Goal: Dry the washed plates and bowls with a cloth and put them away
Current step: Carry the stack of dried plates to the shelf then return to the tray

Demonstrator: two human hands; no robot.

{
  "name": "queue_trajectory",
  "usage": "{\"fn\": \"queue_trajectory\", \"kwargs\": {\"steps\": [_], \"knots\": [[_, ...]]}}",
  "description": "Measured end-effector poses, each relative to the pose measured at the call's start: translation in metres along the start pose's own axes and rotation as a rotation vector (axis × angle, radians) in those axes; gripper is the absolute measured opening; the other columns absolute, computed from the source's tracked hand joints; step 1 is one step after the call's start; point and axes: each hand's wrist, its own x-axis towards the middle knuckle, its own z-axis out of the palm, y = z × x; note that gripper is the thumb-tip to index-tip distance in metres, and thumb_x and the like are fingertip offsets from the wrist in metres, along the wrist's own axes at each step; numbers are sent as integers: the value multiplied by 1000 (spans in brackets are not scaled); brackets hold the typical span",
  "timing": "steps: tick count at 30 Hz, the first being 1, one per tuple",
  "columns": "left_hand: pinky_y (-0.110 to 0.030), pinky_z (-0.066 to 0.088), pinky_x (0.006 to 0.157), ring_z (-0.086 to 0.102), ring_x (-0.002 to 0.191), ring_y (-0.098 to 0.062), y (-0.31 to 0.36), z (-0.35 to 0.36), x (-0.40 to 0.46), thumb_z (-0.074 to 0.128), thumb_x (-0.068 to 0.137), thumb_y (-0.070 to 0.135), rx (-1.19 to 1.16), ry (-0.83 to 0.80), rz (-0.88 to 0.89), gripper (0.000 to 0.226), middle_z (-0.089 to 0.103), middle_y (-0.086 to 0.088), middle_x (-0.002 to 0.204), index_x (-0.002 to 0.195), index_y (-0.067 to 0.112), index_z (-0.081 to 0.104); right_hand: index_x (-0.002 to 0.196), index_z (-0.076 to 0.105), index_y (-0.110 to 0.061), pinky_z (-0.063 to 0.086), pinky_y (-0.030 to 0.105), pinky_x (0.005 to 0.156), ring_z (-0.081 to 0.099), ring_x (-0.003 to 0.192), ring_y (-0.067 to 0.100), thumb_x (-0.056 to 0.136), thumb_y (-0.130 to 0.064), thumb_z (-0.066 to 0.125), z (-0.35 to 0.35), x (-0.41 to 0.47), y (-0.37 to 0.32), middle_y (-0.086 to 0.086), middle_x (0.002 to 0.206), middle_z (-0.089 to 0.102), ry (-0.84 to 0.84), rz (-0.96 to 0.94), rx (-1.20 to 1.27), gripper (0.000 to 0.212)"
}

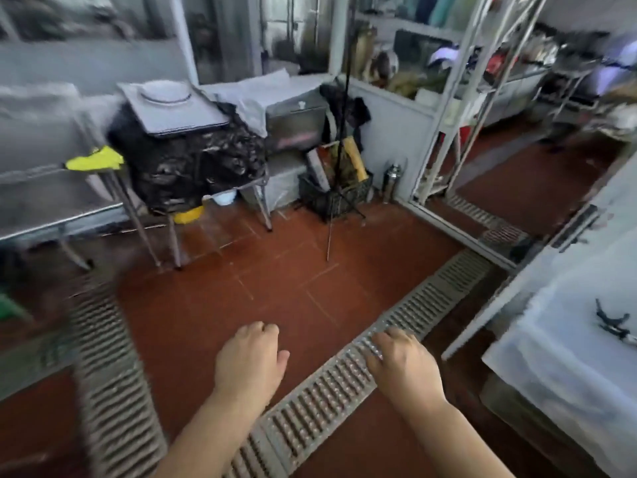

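Beyond both loosely curled, empty hands — left hand (250, 357), right hand (401, 363) — black crate (332, 198) (blurred contents).

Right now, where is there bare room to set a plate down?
Bare tray surface beside the white plate, and the white counter left of the tongs. Crowded: the shelves. Both hands hold nothing.

Bare forearms, no sleeves, ringless fingers (262, 331)
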Motion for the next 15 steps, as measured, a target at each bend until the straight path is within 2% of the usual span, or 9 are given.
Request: {"fn": "queue_trajectory", "kwargs": {"steps": [2, 5, 7, 10, 15], "knots": [[-28, 47, 82, 54, 108, -13, -49, -10, 16, 53, 89, 48, -15, 19, -90, 33, 57, 9, 111, 116, 28, 56, 93, 69, -18, 51, 33, 66, 63, 89, 25, 81, -33, 67, 8, 39, -47, 2, 93, 63, 23, -81, 22, 19], [-28, 48, 83, 55, 106, -13, -108, -19, 35, 52, 89, 48, -39, 45, -213, 34, 58, 9, 110, 116, 28, 57, 101, 66, -19, 49, 34, 77, 59, 100, 23, 87, -36, 57, 25, 90, -103, 0, 100, 60, -34, -186, 41, 24], [-28, 49, 84, 55, 105, -12, -141, -24, 48, 52, 89, 49, -39, 68, -279, 35, 57, 10, 110, 116, 28, 57, 104, 65, -19, 47, 33, 80, 57, 103, 23, 88, -37, 57, 36, 124, -133, 0, 102, 60, -40, -248, 57, 25], [-28, 48, 84, 55, 107, -11, -183, -29, 72, 51, 90, 49, -45, 98, -367, 35, 57, 11, 112, 118, 28, 55, 99, 66, -16, 47, 33, 76, 59, 101, 25, 86, -35, 63, 51, 174, -174, 2, 100, 61, -40, -319, 88, 23], [-26, 45, 84, 52, 110, -11, -247, -33, 137, 50, 92, 47, -47, 95, -485, 35, 56, 10, 115, 120, 27, 55, 96, 64, -20, 41, 27, 70, 57, 101, 20, 90, -38, 55, 82, 270, -229, -3, 96, 54, -81, -394, 106, 21]]}}
